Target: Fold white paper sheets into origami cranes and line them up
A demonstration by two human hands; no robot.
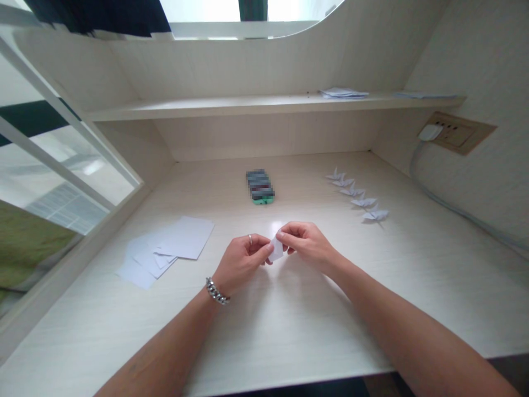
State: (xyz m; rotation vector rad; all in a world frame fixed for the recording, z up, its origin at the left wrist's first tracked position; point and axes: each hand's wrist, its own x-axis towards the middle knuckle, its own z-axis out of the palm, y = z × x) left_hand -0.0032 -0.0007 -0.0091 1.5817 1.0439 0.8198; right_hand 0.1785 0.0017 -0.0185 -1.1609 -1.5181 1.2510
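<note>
A small folded white paper piece [276,248] is held just above the pale wooden desk [289,331], near its middle. My left hand [242,262], with a ring and a chain bracelet, pinches the paper's left side. My right hand [308,242] pinches its top right edge. Both hands have the fingers closed on the paper. Most of the paper is hidden between the fingertips.
Loose white paper sheets [165,251] lie fanned out at the left. A row of several folded paper cranes [357,196] lies at the right. A phone [260,187] rests behind the hands. A shelf [268,102] holds more paper [343,94]. A wall socket [454,132] with a cable is at the right.
</note>
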